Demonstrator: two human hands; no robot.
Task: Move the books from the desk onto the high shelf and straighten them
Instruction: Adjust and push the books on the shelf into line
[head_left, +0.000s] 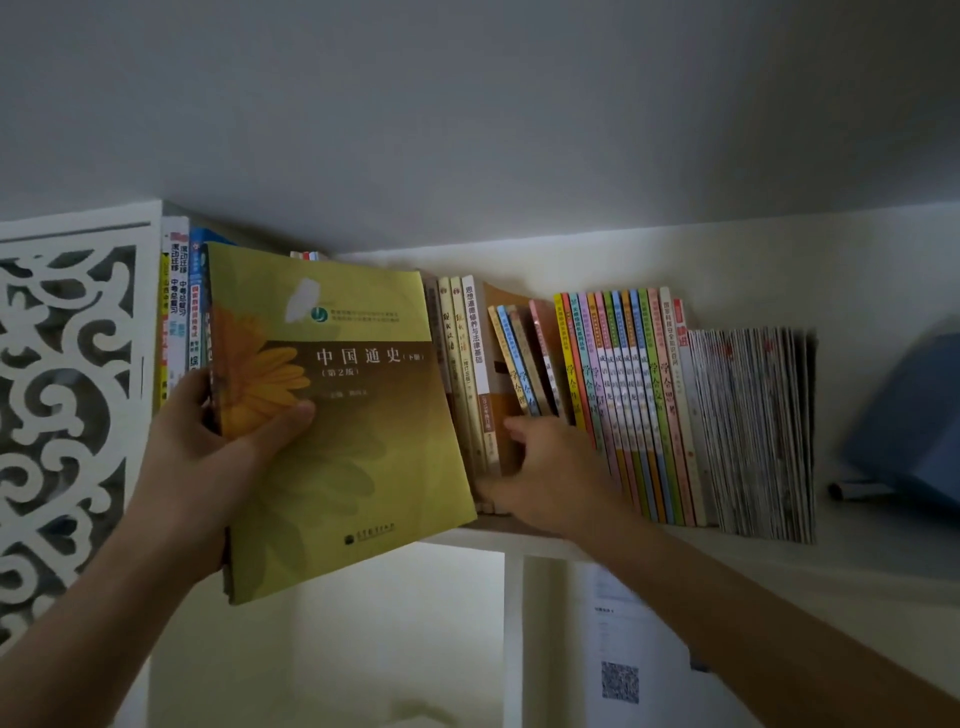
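My left hand (208, 447) grips a large yellow-green book with a flower cover (363, 441) by its spine edge, thumb across the cover, holding it up in front of the high shelf (857, 551). My right hand (545, 473) reaches onto the shelf and touches the lower part of some leaning thin books (519, 364) and the upright cream-spined books (470, 364) beside them. Whether its fingers curl round a book is hidden. A row of colourful thin books (623, 405) stands upright further right.
A white carved panel (67, 395) closes the shelf's left end, with several tall books (179, 301) against it. A fanned stack of thin booklets (753, 431) and a blue object (914, 415) stand at the right. Below hangs a paper with a QR code (621, 680).
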